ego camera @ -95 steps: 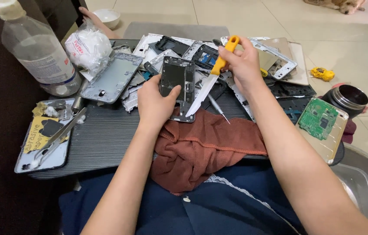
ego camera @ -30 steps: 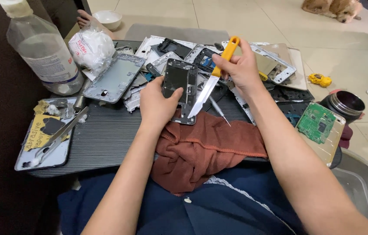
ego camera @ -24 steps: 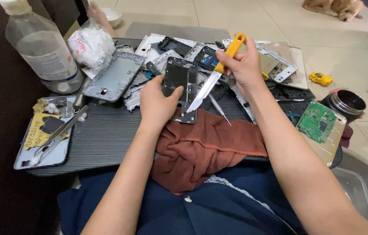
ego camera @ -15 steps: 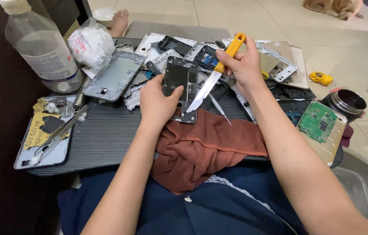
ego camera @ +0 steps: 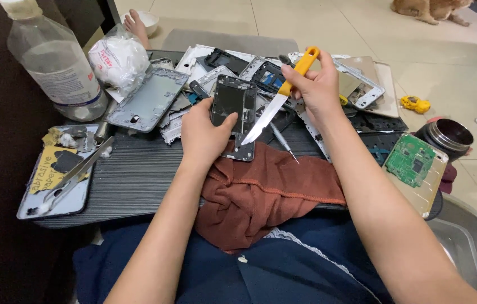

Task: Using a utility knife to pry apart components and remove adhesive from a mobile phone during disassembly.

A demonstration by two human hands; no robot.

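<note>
I've got my left hand point(ego camera: 204, 132) pinning the phone frame point(ego camera: 234, 115) on the tabletop point(ego camera: 137, 174), right hand point(ego camera: 317, 90) fingers clenched round the yellow-handled knife point(ego camera: 280, 95), tip prob. at the frame's edge, so prying w/ care comes next.

A dark ribbed tabletop point(ego camera: 137, 180) carries phone frames point(ego camera: 147, 100), a plastic bottle point(ego camera: 58, 62) and a rust-brown cloth point(ego camera: 261, 191).

Since the earliest picture the right hand point(ego camera: 318, 84) has swung the yellow-handled knife point(ego camera: 279, 97) so its steel blade slants down with the tip now touching the dark, stripped phone frame point(ego camera: 234, 115), where before it hung above. A bare foot point(ego camera: 136, 25) has come into view beside the white bowl point(ego camera: 147, 20).
</note>
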